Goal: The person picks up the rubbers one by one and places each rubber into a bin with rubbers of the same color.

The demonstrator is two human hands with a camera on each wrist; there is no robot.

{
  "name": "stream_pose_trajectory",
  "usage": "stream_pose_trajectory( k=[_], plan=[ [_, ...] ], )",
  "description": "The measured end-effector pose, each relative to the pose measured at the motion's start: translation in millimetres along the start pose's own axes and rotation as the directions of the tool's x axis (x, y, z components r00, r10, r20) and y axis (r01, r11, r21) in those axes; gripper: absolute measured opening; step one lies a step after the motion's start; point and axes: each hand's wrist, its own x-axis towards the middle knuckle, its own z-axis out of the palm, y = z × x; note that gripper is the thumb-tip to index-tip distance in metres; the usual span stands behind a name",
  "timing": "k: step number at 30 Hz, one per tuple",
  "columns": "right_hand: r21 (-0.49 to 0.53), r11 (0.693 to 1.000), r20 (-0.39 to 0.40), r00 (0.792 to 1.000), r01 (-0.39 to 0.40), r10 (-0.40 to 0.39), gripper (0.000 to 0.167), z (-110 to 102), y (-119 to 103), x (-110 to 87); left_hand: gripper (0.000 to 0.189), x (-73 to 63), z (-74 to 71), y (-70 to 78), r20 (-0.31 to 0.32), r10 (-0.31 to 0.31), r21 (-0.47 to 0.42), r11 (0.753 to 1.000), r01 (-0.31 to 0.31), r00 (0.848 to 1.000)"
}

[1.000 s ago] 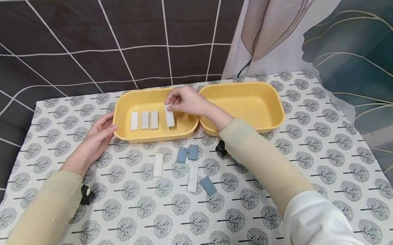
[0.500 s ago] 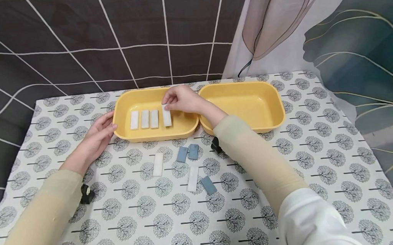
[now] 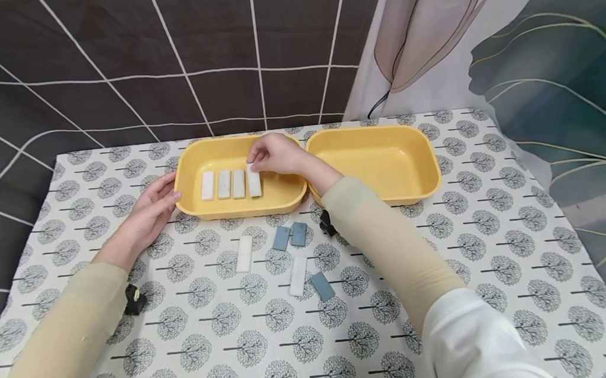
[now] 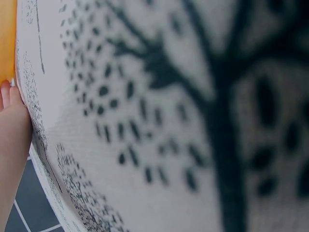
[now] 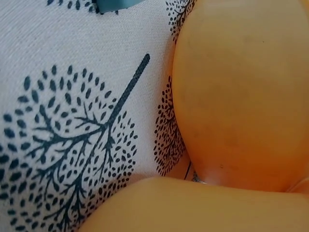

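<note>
In the head view, my right hand pinches the top end of a white rectangular block inside the left yellow tray. To the left of that block, three more pale blocks stand in a row with small gaps. My left hand touches the tray's left end, thumb near the front rim and fingers along the outside. In the left wrist view only part of the left hand shows, at the left edge beside the tray. The right wrist view shows no fingers.
A second yellow tray stands against the left one on the right. On the tree-print cloth before them lie a white block, another white block and three blue blocks. A dark tiled backdrop rises behind.
My right hand has shifted slightly left with the white block, bringing it closer to the row of three. The left hand has stayed at the tray's end.
</note>
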Motion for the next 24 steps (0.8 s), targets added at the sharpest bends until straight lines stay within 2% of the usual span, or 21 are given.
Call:
stream_pose_trajectory(
  k=[12,24],
  plan=[
    [-0.038,0.999,0.009,0.999,-0.038,0.039,0.014,2.6,0.2,3.3,0.077,-0.8,0.6,-0.3,0.000,0.009,-0.012,1.000,-0.009,1.000],
    [-0.024,0.997,0.024,0.997,-0.078,0.078,0.014,7.1,-1.3,4.6,0.079,-0.2,0.7,0.5,0.000,0.008,0.000,1.000,-0.008,1.000]
  ],
)
